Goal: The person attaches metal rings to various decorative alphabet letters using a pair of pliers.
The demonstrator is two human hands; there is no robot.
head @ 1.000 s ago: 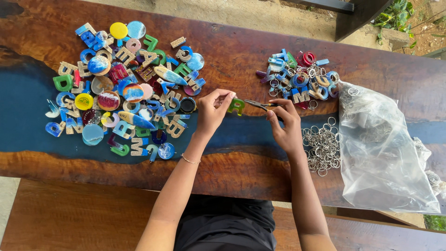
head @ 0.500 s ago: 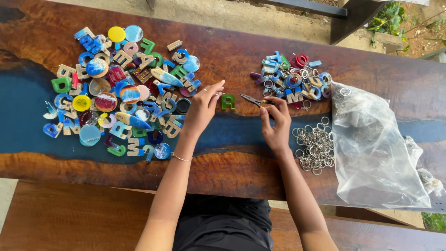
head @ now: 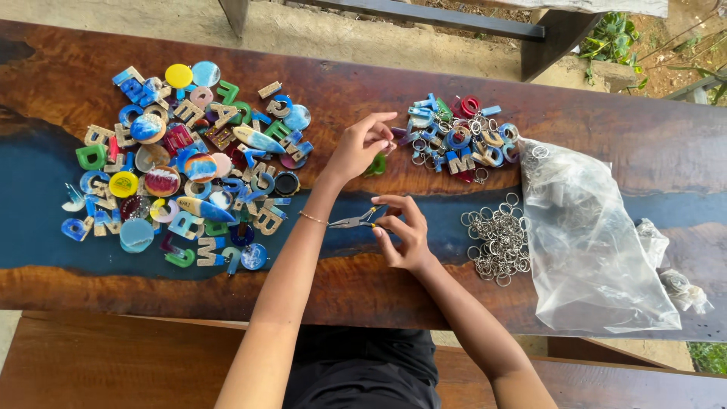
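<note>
Your left hand [head: 362, 148] pinches a small green resin charm [head: 376, 164] above the surface [head: 363, 288] while your right hand [head: 401, 231] grips slim pliers [head: 356, 222]; the charm looks light, stiff and slick, so hold its edges

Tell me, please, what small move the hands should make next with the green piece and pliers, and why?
Probably bring the pliers up to the green piece: the left hand holds it pinched above the table, while the right hand has the pliers lower, apart from it.
</note>
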